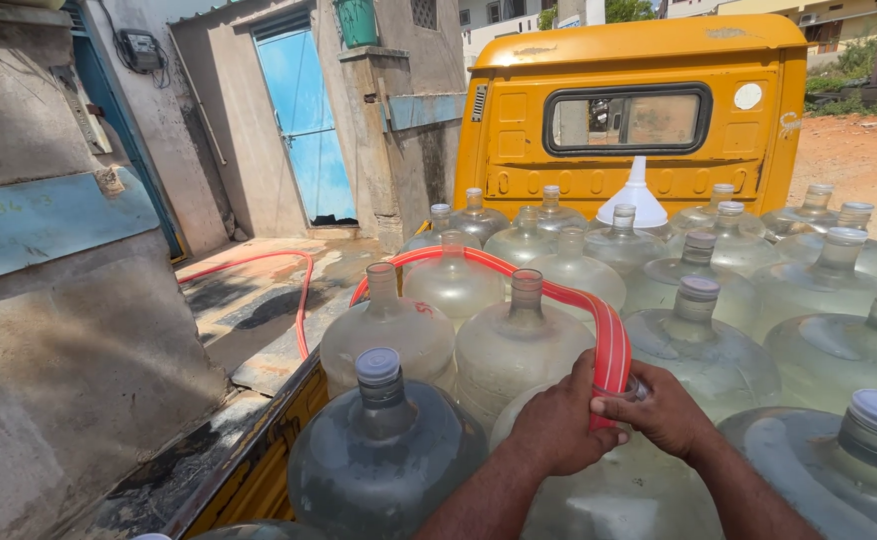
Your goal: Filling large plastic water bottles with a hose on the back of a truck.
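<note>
Here both hands, the left hand [559, 420] and right hand [664, 410], wrap their fingers tight around the flat red hose [609, 345], keeping its end down at the near big jug [609, 490] so it stays put.

The red hose [519, 275] was flat, shiny and banded with pale stripes. It arched up from the left side of the truck bed, crossed over the bottle tops and bent down at the front. Its end sat at the neck of the big clear bottle [609, 490] standing upright in the front row, that neck hidden from view.
</note>
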